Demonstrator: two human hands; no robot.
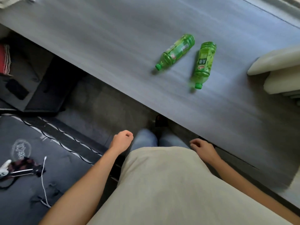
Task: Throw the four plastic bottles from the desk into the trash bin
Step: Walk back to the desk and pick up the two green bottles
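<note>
Seen from above beside the grey desk [113, 38], the person wears a plain beige top [162, 184] that leaves both forearms bare, faded blue jeans [144, 138] below it, and a dark shoe [160, 121] under the desk's edge

Two green bottles [176, 51] [204, 64] lie on the grey desk [97, 46] — both hands [122, 140] [200, 146] apparently empty, loosely curled.

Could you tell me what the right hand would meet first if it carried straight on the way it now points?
Probably the near edge of the desk: the right hand hangs empty just below and beside it, though depth is unclear.
</note>
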